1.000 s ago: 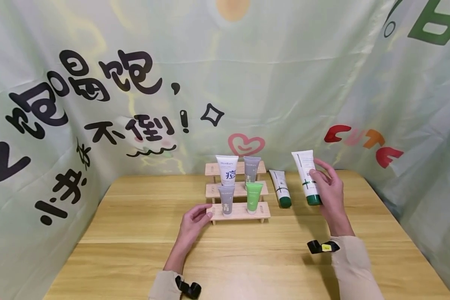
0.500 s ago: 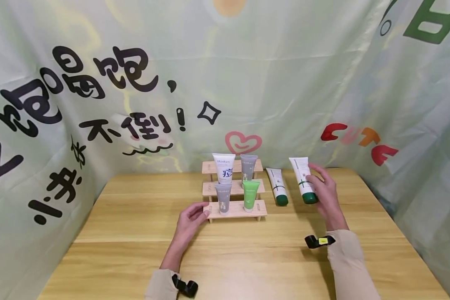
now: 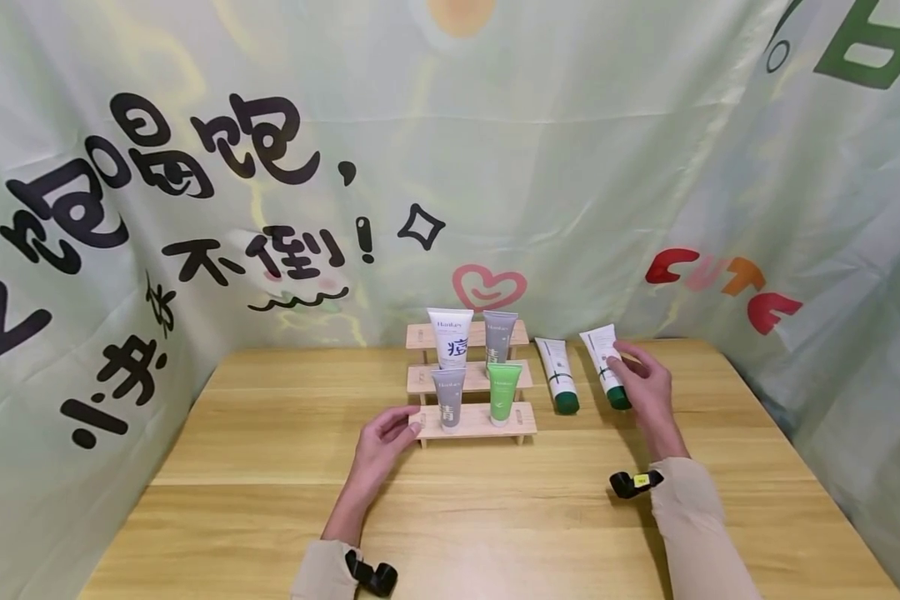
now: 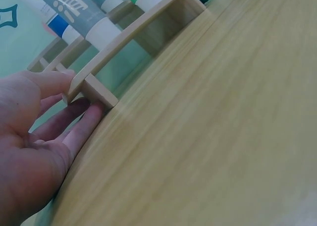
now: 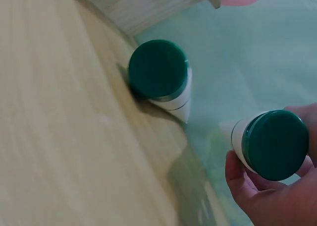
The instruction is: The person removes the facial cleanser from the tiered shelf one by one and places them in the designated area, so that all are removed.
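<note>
Left hand (image 3: 381,447) grips stand (image 3: 472,423) edge; green-capped tubes (image 3: 600,357) apart.

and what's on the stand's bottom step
A gray tube and a green tube stand caps down on the bottom step, whose end the left hand holds; the spots beneath them are hidden.

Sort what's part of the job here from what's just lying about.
Likely part of the job:
three-tier wooden stand, gripped by the left hand
white green-capped tube, in the right hand
second green-capped tube nearby
on the stand: blue-lettered white tube, green tube, front grey tube, rear grey tube

Apparently just surroundings:
wooden table
printed fabric backdrop
left wrist camera, right wrist camera
</note>
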### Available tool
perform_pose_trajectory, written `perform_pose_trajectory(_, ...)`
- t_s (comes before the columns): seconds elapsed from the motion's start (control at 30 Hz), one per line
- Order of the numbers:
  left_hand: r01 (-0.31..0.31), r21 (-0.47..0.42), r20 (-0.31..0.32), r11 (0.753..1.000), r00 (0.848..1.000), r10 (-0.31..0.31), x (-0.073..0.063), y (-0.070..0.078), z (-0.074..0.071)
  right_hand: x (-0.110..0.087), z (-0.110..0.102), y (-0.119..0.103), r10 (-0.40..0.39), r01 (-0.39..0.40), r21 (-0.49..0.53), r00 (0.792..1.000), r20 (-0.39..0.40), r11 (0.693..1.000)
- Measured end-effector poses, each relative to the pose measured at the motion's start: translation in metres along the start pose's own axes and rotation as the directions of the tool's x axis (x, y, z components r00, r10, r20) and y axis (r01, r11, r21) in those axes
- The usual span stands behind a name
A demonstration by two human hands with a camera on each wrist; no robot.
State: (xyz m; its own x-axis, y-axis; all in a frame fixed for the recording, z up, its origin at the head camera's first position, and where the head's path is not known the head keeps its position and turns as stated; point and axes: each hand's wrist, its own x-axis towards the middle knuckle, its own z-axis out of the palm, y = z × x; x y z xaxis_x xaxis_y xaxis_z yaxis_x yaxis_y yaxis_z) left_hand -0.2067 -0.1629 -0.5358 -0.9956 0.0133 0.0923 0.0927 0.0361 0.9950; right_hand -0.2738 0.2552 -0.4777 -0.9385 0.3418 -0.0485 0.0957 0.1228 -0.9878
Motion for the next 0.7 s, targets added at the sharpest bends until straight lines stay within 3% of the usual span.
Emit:
perform_pose_trajectory(0.17,-0.001,0.0,0.006,1.0,1.0,0.001,0.0,0.0,0.0,0.004,0.003,0.007,-0.018,0.021,-0.098,0.999,0.036,0.995)
perform_pose_trajectory(0.47,-0.007,-0.014,-0.013,1.0,1.0,0.007,0.0,-0.001,-0.001,0.01,0.009,0.014,-0.008,0.02,-0.169,0.998,0.07,0.985)
perform_pose_trajectory(0.7,-0.01,-0.006,-0.005,1.0,1.0,0.01,0.001,-0.003,0.001,0.009,0.008,0.018,-0.106,0.125,-0.332,0.991,0.077,0.935)
